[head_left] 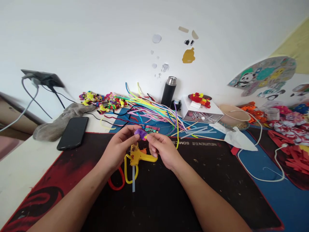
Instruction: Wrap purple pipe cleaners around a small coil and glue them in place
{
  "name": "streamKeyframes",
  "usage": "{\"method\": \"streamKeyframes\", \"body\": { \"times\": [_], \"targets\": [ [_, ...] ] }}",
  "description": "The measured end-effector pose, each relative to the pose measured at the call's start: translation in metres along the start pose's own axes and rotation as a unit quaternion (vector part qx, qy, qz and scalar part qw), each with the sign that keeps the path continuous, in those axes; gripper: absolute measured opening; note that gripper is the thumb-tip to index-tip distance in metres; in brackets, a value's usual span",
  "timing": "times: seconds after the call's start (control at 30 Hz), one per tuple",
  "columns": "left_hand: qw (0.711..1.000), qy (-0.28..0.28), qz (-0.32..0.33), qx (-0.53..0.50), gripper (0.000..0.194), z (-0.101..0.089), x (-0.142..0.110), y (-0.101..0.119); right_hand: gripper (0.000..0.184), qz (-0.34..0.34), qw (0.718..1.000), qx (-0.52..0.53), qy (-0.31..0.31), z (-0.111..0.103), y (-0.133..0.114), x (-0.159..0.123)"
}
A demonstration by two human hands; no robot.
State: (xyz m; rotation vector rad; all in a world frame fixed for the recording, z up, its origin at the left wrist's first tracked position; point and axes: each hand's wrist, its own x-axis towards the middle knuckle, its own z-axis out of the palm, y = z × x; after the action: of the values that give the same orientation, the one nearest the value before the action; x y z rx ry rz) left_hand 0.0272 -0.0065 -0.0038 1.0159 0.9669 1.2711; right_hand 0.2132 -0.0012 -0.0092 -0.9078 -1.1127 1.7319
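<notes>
Between my two hands is a small purple fuzzy piece (pixel 140 133) that looks made of pipe cleaner, with a bit of yellow and pink at its lower right end. My left hand (pixel 123 141) pinches it from the left. The fingertips of my right hand (pixel 163 146) close on its yellow end. Below them a yellow hot glue gun (pixel 139 157) lies on the black desk mat (pixel 154 199), a translucent glue stick (pixel 133 180) poking out of it. A red loop (pixel 117 183) and a yellow loop of pipe cleaner lie beside the gun.
Behind my hands lies a heap of coloured pipe cleaners (pixel 154 111). A black phone (pixel 73 132) and small colourful figures (pixel 111 101) are at left. A black thermos (pixel 168 91), a white box (pixel 202 111) and a white cable (pixel 262 180) stand or lie to the right.
</notes>
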Motion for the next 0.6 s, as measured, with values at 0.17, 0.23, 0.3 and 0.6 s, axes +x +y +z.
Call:
{"method": "streamKeyframes", "body": {
  "times": [0.17, 0.23, 0.3, 0.6],
  "targets": [
    [0.999, -0.027, 0.017, 0.045, 0.035, 0.0014, 0.0005, 0.0010, 0.049, -0.004, 1.000, -0.006, 0.027, -0.0040, -0.0036, 0.0018],
    [0.997, -0.032, 0.022, 0.071, 0.036, 0.0020, 0.0006, 0.0012, 0.049, -0.002, 0.999, -0.009, 0.031, -0.0051, -0.0039, 0.0021],
    [0.995, -0.036, 0.028, 0.090, 0.036, 0.0025, 0.0003, 0.0015, 0.049, -0.002, 0.999, -0.014, 0.035, -0.0056, -0.0039, 0.0019],
    [0.993, -0.047, 0.016, 0.107, 0.038, 0.0031, -0.0017, -0.0002, 0.050, -0.006, 0.999, -0.030, 0.044, -0.0053, -0.0023, 0.0022]
  ]
}}
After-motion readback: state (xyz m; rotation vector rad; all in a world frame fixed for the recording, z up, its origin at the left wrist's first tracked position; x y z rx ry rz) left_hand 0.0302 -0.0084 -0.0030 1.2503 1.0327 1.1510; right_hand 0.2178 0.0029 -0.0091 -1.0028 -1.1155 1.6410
